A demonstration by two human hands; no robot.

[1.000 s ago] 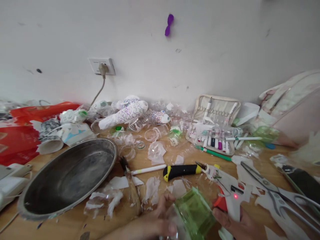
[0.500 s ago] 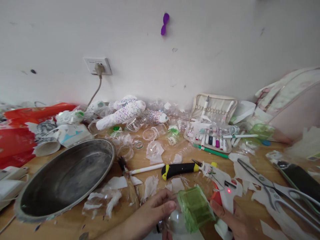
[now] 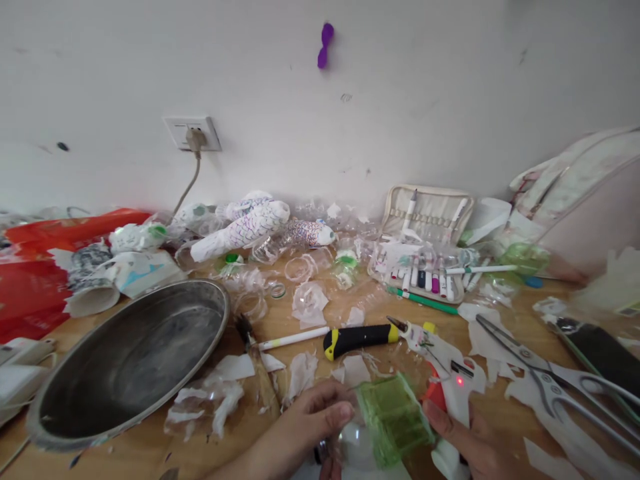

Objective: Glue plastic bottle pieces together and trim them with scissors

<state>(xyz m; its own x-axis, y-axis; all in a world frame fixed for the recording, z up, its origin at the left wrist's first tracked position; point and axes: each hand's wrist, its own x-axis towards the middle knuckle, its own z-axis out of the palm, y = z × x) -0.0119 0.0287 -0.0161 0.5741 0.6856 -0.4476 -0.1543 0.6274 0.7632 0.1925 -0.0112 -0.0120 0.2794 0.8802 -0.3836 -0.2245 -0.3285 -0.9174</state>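
My wooden worktop (image 3: 145,457) runs across the frame beneath a pale wall (image 3: 425,80). On that wall a purple shape (image 3: 325,43) sits near the top centre, and a socket (image 3: 212,137) with a plug in it is at upper left. A red plastic bag (image 3: 30,297) lies along the left edge, with a metal basin (image 3: 135,367) in front of it. White fish shapes (image 3: 245,231) with drawn scales lie against the wall, left of centre; an open marker case (image 3: 434,212) stands right of centre, and a pale pink bag (image 3: 590,213) fills the upper right.

At the bottom centre, my left hand (image 3: 309,425) has its thumb and fingers (image 3: 337,415) closed around a clear plastic piece (image 3: 356,445), joined against a green plastic piece (image 3: 393,417). My right hand (image 3: 465,445), at lower right, wraps its fingers around a white glue gun (image 3: 454,407), thumb close by the red trigger (image 3: 437,392). The gun's nozzle points up and left, near the cutter's black-and-yellow handle (image 3: 361,339). Scissors (image 3: 549,385) lie open to the right.
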